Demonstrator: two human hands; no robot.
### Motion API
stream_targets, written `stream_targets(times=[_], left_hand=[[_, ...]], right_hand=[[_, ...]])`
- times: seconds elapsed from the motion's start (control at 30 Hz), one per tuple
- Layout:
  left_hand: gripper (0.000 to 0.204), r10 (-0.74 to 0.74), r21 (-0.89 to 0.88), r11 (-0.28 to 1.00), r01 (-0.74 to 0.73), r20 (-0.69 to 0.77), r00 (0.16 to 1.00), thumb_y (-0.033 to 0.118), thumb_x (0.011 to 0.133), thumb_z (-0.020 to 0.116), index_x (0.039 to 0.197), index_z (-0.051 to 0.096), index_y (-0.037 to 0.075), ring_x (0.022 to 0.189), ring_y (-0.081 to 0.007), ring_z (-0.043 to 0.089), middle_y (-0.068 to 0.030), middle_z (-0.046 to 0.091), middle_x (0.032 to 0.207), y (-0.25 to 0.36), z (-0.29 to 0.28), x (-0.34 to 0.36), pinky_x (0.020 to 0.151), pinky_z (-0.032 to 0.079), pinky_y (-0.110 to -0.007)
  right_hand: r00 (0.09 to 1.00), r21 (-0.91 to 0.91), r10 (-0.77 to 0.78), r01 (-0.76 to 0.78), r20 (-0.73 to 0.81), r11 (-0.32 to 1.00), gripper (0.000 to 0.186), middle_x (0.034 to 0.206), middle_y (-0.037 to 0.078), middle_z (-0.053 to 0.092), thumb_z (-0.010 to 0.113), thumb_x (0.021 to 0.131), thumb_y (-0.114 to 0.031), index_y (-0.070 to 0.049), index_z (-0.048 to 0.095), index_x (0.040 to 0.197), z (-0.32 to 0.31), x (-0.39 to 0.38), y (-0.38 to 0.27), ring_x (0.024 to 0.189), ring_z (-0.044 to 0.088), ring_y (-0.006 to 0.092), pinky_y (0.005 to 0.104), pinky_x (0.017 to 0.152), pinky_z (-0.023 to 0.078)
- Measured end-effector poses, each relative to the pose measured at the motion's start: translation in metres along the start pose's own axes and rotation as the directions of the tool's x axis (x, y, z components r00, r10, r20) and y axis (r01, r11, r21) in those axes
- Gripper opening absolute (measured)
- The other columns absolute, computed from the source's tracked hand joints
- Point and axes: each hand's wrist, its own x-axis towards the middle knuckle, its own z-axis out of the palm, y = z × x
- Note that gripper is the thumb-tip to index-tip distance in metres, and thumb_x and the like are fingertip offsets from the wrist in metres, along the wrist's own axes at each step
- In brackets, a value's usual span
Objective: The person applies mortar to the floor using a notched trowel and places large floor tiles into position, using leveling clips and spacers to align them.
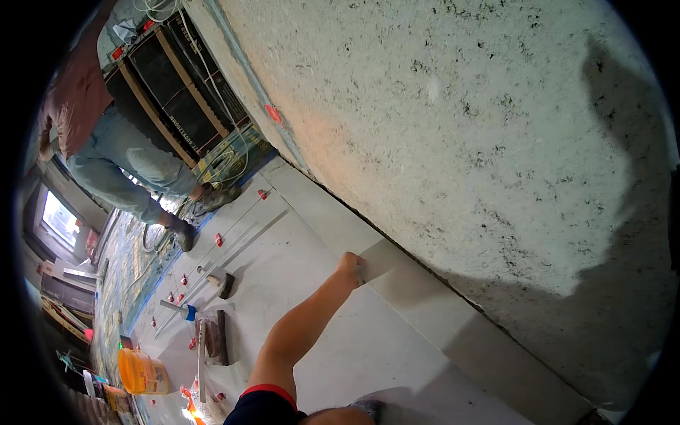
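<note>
Pale floor tiles (340,340), at least two; red tile-levelling clips (219,241), at least six. Mallet (227,286) with black head, one; orange bucket (142,372), one. Co-worker (117,156), one; work boots (182,234), two.

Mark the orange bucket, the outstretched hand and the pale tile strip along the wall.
Orange bucket (142,372), head view: its side.
Outstretched left hand (349,269), head view: the hand's middle.
Pale tile strip (425,301), head view: bare top surface.

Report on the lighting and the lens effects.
Head view: the window is washed out nearly white; head view: a broad shadow darkens the right of the rough wall and spills onto the floor tiles; head view: a black fisheye border swallows the corners.
</note>
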Motion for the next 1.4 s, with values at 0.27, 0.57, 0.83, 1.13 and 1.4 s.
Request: stream_targets(times=[0.27,0.57,0.83,1.13,1.4], left_hand=[[0.028,-0.020,0.025,1.000,0.019,0.048,0.999,0.003,0.076,0.052,0.103,0.046,-0.002,0.090,-0.0336,0.057,-0.0185,0.048,0.106,-0.005,-0.011,0.023,0.073,0.051,-0.046],[0.021,-0.093,0.559,0.829,-0.011,0.157,0.983,0.013,0.083,0.056,0.096,0.051,-0.002,0.069,-0.0282,0.060,-0.0171,0.057,0.088,-0.004,-0.025,-0.023,0.063,0.052,-0.041],[0.022,-0.107,0.749,0.660,-0.050,0.159,0.981,0.026,0.085,0.055,0.079,0.053,0.005,0.067,-0.0204,0.060,-0.0092,0.062,0.079,-0.049,-0.059,-0.062,0.061,0.050,-0.032],[0.020,-0.058,0.830,0.552,-0.082,0.136,0.989,0.024,0.081,0.058,0.075,0.048,0.007,0.055,-0.0137,0.051,-0.0030,0.051,0.063,-0.083,-0.079,-0.108,0.053,0.043,-0.027],[0.021,-0.030,0.883,0.434,-0.180,0.214,0.976,0.023,0.080,0.056,0.067,0.045,0.011,0.050,-0.0093,0.043,0.0015,0.045,0.057,-0.104,-0.087,-0.104,0.048,0.033,-0.023]], right_hand=[[1.000,0.126,-0.007,0.004,0.024,0.992,0.070,0.116,0.026,0.054,0.031,0.092,-0.054,0.007,0.048,0.123,0.014,0.009,0.001,0.102,0.055,0.0377,0.0454,0.087,0.044],[0.985,0.268,0.064,-0.105,0.158,0.958,0.063,0.120,0.023,0.053,0.031,0.094,-0.048,0.003,0.045,0.127,0.037,0.023,-0.007,0.107,0.053,0.0360,0.0427,0.089,0.044],[0.936,0.437,0.147,-0.283,0.320,0.854,0.058,0.113,0.019,0.055,0.035,0.094,-0.047,0.001,0.049,0.123,0.061,0.046,-0.005,0.101,0.053,0.0317,0.0395,0.086,0.043],[0.945,0.099,0.233,-0.260,0.228,0.960,0.066,0.121,0.019,0.054,0.035,0.092,-0.052,0.004,0.049,0.123,0.052,0.027,0.000,0.111,0.051,0.0303,0.0399,0.090,0.038],[0.955,-0.059,0.198,-0.190,0.222,0.980,0.068,0.115,0.021,0.056,0.035,0.089,-0.061,-0.003,0.055,0.119,0.062,0.013,-0.010,0.107,0.052,0.0354,0.0448,0.087,0.041]])
